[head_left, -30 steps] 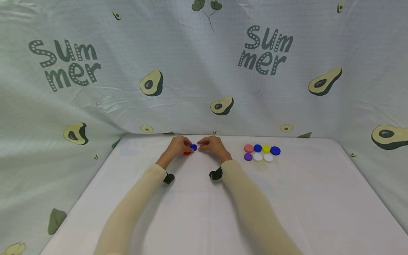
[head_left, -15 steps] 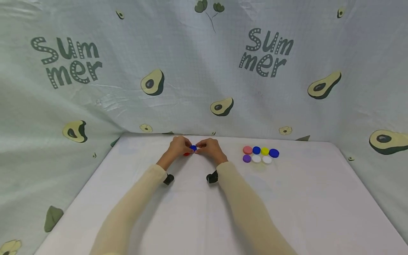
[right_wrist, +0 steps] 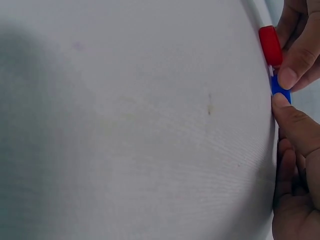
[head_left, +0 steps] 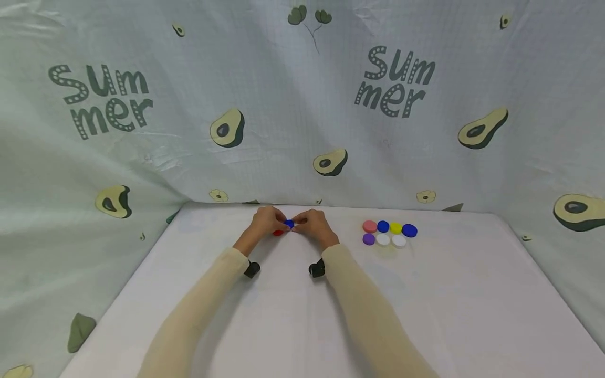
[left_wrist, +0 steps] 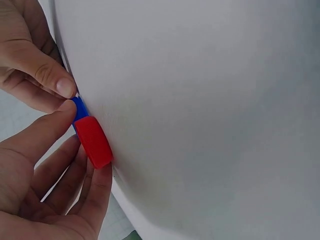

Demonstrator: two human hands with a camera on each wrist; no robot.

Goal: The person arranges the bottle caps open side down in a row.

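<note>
A blue bottle cap (head_left: 289,224) sits between my hands near the table's far edge. My left hand (head_left: 266,222) pinches its left side with thumb and fingers. From the other side my right hand (head_left: 314,226) also pinches it, thumb on the near face, as the right wrist view shows. Just left of it a red bottle cap (left_wrist: 94,142) stands by the left hand's lower fingers, its ribbed side visible. In the right wrist view, a narrow gap separates the red and blue caps. Fingers behind the blue cap (right_wrist: 281,89) are mostly hidden.
To the right lie two rows of caps: pink (head_left: 369,227), blue (head_left: 383,226), yellow (head_left: 395,228) and larger blue (head_left: 409,230) behind; purple (head_left: 368,239) and two white caps (head_left: 383,240) in front. A printed curtain (head_left: 283,105) hangs behind the white table (head_left: 293,325).
My right hand has come left and now touches the blue cap, from which it stood slightly apart a second ago. The left hand stays at the cap. The head view has shifted slightly.
</note>
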